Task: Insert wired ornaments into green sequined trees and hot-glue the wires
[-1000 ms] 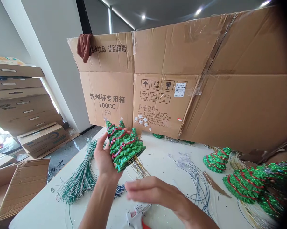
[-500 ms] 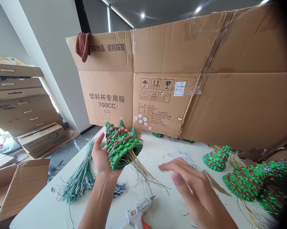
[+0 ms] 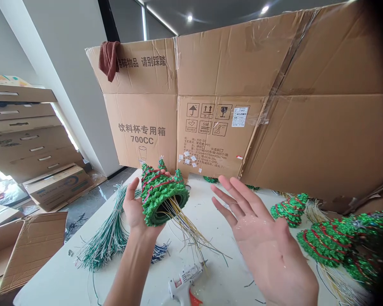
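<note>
The left hand (image 3: 136, 210) has its grip closed around a glittery green Christmas tree (image 3: 161, 197), held tilted toward eight o'clock with wires trailing from its hollow base. The right hand (image 3: 264, 238) is spread wide open, holding nothing. On the white bench (image 3: 54, 276), a hot glue gun (image 3: 181, 284) lies at six o'clock, a bundle of green wires (image 3: 105, 242) at eight, and more glittery trees (image 3: 325, 242) at four.

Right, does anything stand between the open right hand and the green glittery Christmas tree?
Nothing solid: the open right hand is raised apart from the green glittery Christmas tree in the left hand, with only its wires trailing below.
</note>
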`<state>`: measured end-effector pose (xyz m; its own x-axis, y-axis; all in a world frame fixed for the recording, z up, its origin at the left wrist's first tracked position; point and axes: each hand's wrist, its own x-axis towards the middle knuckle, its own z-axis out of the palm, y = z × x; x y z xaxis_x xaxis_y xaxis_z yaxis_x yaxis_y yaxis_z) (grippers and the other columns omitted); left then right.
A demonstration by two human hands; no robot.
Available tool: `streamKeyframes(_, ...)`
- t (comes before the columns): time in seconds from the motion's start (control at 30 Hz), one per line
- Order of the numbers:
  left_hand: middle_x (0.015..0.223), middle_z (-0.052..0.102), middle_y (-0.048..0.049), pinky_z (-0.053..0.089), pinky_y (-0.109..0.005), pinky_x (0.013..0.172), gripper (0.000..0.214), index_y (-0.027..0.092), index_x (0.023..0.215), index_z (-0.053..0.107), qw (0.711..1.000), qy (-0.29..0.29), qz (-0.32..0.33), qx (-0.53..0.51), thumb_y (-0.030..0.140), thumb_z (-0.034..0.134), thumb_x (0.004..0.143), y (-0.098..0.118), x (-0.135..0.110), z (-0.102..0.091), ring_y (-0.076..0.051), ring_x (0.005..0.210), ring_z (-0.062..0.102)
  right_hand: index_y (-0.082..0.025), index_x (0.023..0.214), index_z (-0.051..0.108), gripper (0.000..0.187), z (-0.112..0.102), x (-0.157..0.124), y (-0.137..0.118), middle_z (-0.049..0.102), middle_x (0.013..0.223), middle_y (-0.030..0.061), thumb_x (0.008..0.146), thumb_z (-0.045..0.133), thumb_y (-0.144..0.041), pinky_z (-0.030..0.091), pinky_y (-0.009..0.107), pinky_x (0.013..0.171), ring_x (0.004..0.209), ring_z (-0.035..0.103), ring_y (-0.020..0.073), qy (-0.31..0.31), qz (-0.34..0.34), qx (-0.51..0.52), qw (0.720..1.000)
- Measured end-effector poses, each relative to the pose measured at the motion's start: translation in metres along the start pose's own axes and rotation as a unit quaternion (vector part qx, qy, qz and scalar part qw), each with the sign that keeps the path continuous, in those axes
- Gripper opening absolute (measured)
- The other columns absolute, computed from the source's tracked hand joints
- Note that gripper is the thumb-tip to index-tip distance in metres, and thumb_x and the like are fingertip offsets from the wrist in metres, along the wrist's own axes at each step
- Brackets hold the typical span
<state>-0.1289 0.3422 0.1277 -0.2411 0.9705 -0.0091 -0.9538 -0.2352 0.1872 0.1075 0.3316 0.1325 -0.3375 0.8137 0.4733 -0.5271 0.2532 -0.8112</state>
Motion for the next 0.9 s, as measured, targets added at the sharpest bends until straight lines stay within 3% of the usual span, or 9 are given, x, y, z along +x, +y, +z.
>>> streamKeyframes(0.13, 0.107, 0.083, -0.0137, 0.058, -0.057, 0.113, 0.038, 0.018, 0.121, 0.073, 1.000, -0.013, 0.005, 0.028, 0.041, 0.060, 0.093, 0.000, 0.000, -0.001, -0.037, 0.121, 0.077, -0.035, 0.155, 0.065, 0.050, -0.004, 0.000, 0.002, 0.057, 0.170, 0.0045, 0.110, 0.055, -0.055, 0.050, 0.051, 0.128, 0.156, 0.055, 0.0322, 0.009, 0.037, 0.024, 0.999)
streamKeyframes(0.33, 0.105, 0.084, -0.0131, 0.059, -0.055, 0.112, 0.037, 0.018, 0.118, 0.075, 0.999, -0.015, 0.005, 0.042, 0.041, 0.060, 0.093, 0.000, -0.001, -0.002, -0.036, 0.117, 0.078, -0.034, 0.146, 0.071, 0.038, -0.008, 0.003, 0.004, 0.073, 0.153, 0.0074, 0.108, 0.069, -0.038, 0.056, 0.047, 0.123, 0.143, 0.069, 0.0283, 0.063, 0.100, -0.054, 0.992)
streamKeyframes(0.5, 0.112, 0.084, -0.0136, 0.059, -0.054, 0.111, 0.038, 0.018, 0.121, 0.075, 0.999, -0.023, 0.008, 0.044, 0.040, 0.059, 0.094, 0.000, 0.000, -0.003, -0.035, 0.117, 0.078, -0.030, 0.129, 0.081, 0.028, -0.013, 0.004, 0.008, 0.082, 0.136, 0.0089, 0.104, 0.077, -0.040, 0.064, 0.042, 0.114, 0.132, 0.076, 0.0279, 0.079, 0.127, -0.105, 0.983)
streamKeyframes(0.7, 0.111, 0.083, -0.0142, 0.060, -0.052, 0.110, 0.037, 0.018, 0.117, 0.076, 1.000, 0.019, 0.003, 0.017, 0.040, 0.057, 0.095, -0.001, -0.001, 0.001, -0.034, 0.118, 0.078, -0.026, 0.117, 0.085, 0.029, -0.017, 0.004, 0.009, 0.086, 0.125, 0.0119, 0.096, 0.085, -0.046, 0.070, 0.040, 0.099, 0.121, 0.081, 0.0315, 0.105, 0.148, -0.151, 0.972)
streamKeyframes(0.9, 0.106, 0.084, -0.0129, 0.060, -0.053, 0.110, 0.036, 0.018, 0.115, 0.076, 0.999, 0.005, 0.000, 0.048, 0.041, 0.059, 0.093, 0.000, -0.001, -0.001, -0.035, 0.118, 0.078, -0.022, 0.102, 0.087, 0.033, -0.020, 0.005, 0.009, 0.089, 0.102, 0.0120, 0.083, 0.094, -0.048, 0.071, 0.039, 0.086, 0.097, 0.086, 0.0302, 0.140, 0.171, -0.207, 0.953)
